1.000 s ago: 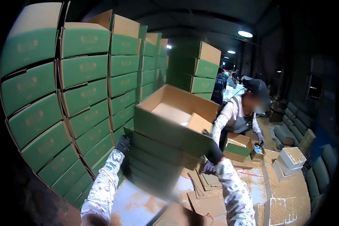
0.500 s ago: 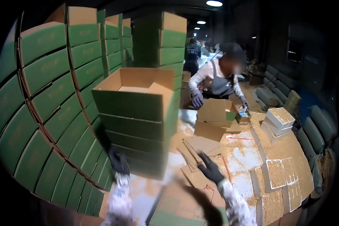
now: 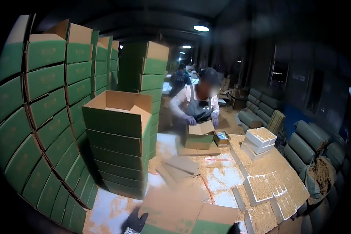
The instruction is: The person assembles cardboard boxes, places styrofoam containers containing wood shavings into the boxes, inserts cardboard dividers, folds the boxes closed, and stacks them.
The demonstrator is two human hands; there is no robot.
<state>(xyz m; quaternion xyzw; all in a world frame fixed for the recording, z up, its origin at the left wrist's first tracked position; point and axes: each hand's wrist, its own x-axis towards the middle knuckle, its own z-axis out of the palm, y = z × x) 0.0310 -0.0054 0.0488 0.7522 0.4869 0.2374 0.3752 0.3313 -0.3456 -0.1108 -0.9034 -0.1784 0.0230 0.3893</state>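
A brown and green cardboard box [image 3: 175,212] lies close in front of me at the lower edge of the view. My left hand [image 3: 136,221], in a dark glove, is at the box's left edge, its thumb against the cardboard and its other fingers mostly out of sight. Of my right hand [image 3: 234,229] only a dark gloved tip shows beside the box's right edge; its fingers are largely cut off. Just beyond the box, flat cardboard pieces [image 3: 177,169] lie in a loose pile, somewhat blurred.
A stack of open green boxes [image 3: 115,142] stands at left centre, beside a tall wall of green boxes [image 3: 46,101]. Across the table a co-worker [image 3: 199,97] handles an open carton [image 3: 199,136]. White trays of crumbly tan material [image 3: 259,189] sit at right, near piled grey sacks [image 3: 302,140].
My hands have come down and back to the two sides of the nearest box, which now sits higher in view. The view has turned right. The co-worker's carton now stands upright.
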